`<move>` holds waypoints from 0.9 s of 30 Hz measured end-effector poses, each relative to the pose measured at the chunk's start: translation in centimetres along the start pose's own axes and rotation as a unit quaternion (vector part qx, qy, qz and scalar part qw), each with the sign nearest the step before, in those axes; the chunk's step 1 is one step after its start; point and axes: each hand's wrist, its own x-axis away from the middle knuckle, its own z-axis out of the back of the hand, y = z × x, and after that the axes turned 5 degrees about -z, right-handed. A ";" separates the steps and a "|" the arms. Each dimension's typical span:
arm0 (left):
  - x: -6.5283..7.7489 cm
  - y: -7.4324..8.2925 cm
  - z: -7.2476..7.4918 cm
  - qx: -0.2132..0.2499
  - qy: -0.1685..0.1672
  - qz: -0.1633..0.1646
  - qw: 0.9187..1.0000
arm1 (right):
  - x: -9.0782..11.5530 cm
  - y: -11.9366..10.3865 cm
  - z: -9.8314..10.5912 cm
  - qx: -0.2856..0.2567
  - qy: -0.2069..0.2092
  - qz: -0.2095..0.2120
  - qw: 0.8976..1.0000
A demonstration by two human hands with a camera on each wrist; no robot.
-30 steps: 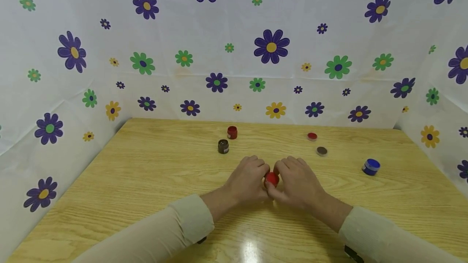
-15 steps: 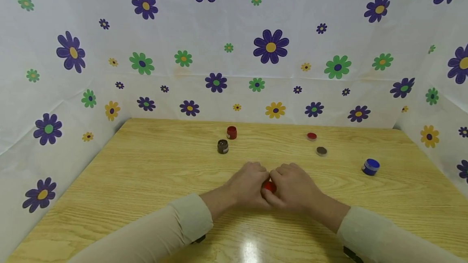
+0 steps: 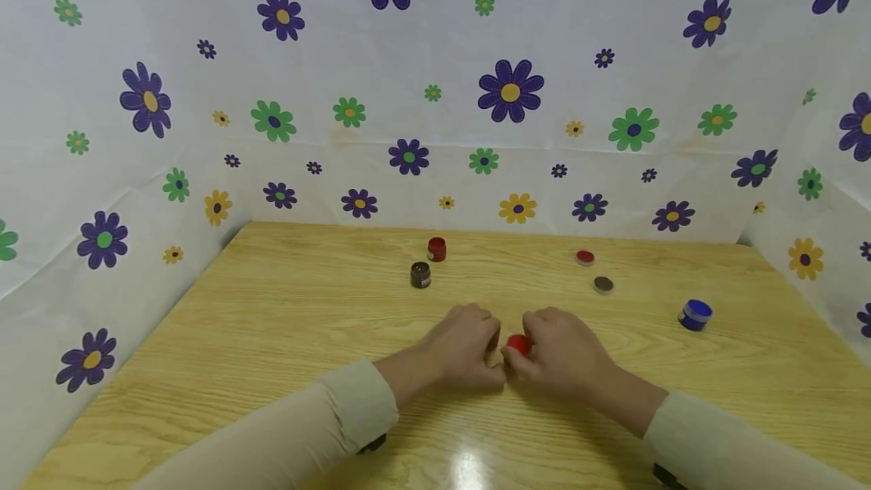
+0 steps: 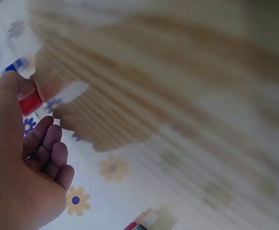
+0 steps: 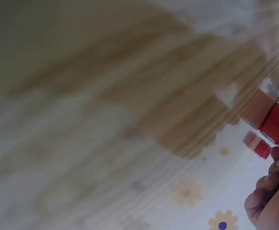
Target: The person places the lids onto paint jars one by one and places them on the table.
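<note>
A small red paint jar (image 3: 519,345) is between the two hands near the middle of the table (image 3: 306,308). My right hand (image 3: 568,350) holds it with thumb and fingers. Just to its left, my left hand (image 3: 463,350) stands apart from the jar, fingers loosely curled around nothing. In the left wrist view the red jar shows beyond the thumb of the left hand (image 4: 15,158). The jar sits partly cut off at the edge of the right wrist view, above the curled fingers (image 5: 269,184). Whether the jar touches the table cannot be told.
A dark red jar (image 3: 437,249) and a dark brown jar (image 3: 420,275), both lidless, stand at the back. A red lid (image 3: 585,258) and a brown lid (image 3: 603,285) lie back right. A blue jar (image 3: 695,315) stands at right. Flowered cloth (image 3: 435,119) encloses the table.
Both hands gripped the red jar together and drew slightly nearer the body. Now the left hand has let go, while the right hand has moved a little to the right with the jar.
</note>
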 end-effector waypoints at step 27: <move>3.8 -4.1 0.8 -0.012 0.044 0.095 0.994 | 1.3 6.6 2.1 0.002 -0.050 -0.170 0.984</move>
